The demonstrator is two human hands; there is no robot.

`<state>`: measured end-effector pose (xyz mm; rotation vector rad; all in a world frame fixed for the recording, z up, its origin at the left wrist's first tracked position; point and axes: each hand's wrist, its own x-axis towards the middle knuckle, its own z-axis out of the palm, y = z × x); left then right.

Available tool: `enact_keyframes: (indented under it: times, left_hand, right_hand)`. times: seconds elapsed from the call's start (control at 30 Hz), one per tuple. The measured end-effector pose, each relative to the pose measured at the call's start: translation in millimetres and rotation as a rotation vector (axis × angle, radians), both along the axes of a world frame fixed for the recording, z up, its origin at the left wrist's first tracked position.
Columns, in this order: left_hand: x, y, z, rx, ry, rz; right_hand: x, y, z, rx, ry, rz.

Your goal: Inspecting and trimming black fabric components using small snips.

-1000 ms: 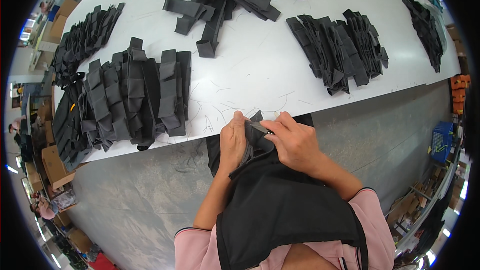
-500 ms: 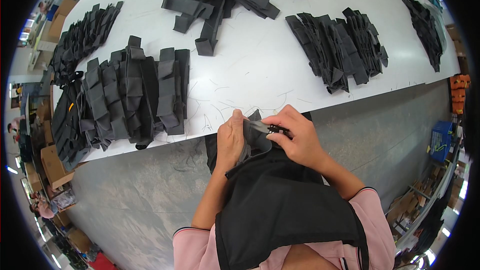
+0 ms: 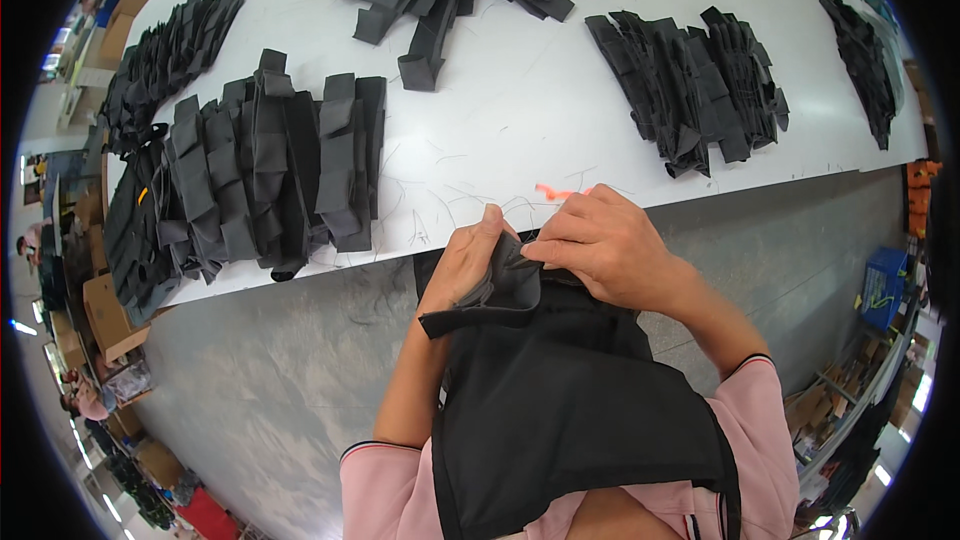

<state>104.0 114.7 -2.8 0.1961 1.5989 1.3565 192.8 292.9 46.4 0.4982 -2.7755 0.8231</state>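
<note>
Compared with half a second ago, I see that the dark strip (image 3: 490, 318) has swung its lower end outward to the left, and the metal blade which was visible between the hands is now mostly hidden. A blurred orange object (image 3: 560, 192) has appeared just beyond the right hand (image 3: 612, 245). The left hand (image 3: 466, 265) is clamped on the strip, thumb pointing up. The right thumb and fingertips are together at its upper edge; what exactly is between them, I cannot tell. The strip hangs in a loop before the black apron (image 3: 580, 410), near the edge of the white table (image 3: 480, 140). Loose threads (image 3: 440, 205) and dark bundles (image 3: 265, 170) lie there, above a grey floor (image 3: 260, 370).
</note>
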Motion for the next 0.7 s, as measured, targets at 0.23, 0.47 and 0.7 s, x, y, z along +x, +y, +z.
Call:
enact_keyframes:
  times: [0.23,0.47,0.7]
  left_hand:
    - [3,2,2,-0.012,-0.005,-0.005]
    - [3,1,1,0.001,-0.05,-0.024]
    - [5,0,-5,0.013,-0.038,-0.028]
  right_hand:
    - [-11,2,4,0.045,0.06,0.13]
    - [-11,1,-1,0.043,-0.076,0.169]
    - [-8,0,-3,-0.101,-0.112,0.145]
